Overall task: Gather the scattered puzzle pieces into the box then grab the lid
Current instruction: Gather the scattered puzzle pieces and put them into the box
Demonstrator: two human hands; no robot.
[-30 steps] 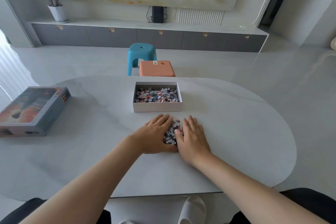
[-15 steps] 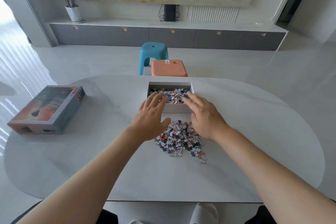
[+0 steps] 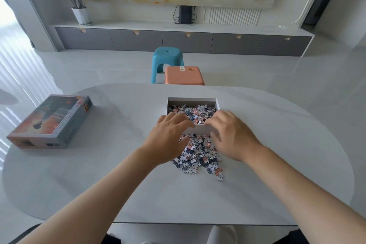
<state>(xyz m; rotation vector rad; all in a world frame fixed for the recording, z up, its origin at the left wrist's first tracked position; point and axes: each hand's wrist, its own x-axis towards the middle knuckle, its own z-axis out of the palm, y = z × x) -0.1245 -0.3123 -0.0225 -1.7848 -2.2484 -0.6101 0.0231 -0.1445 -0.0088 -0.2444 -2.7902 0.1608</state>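
Note:
The open white box (image 3: 193, 100) sits mid-table with many puzzle pieces (image 3: 195, 112) inside. A loose pile of puzzle pieces (image 3: 198, 156) lies on the table right in front of the box's near wall. My left hand (image 3: 170, 136) and my right hand (image 3: 230, 134) are side by side at that near wall. On both, the fingers curl over the rim and the thumb sits on the outside of the wall. The lid (image 3: 51, 121), printed with an orange picture, lies at the table's left end.
The table (image 3: 277, 164) is a white oval slab; its near edge runs just above my lap. A teal stool (image 3: 167, 61) and an orange stool (image 3: 184, 75) stand behind the far edge. A low cabinet and a potted plant are far back.
My hands left the heap they were pressing together and reached forward to the box. Their fingers went from stretched over it to curled on its near wall. The pile stayed on the table.

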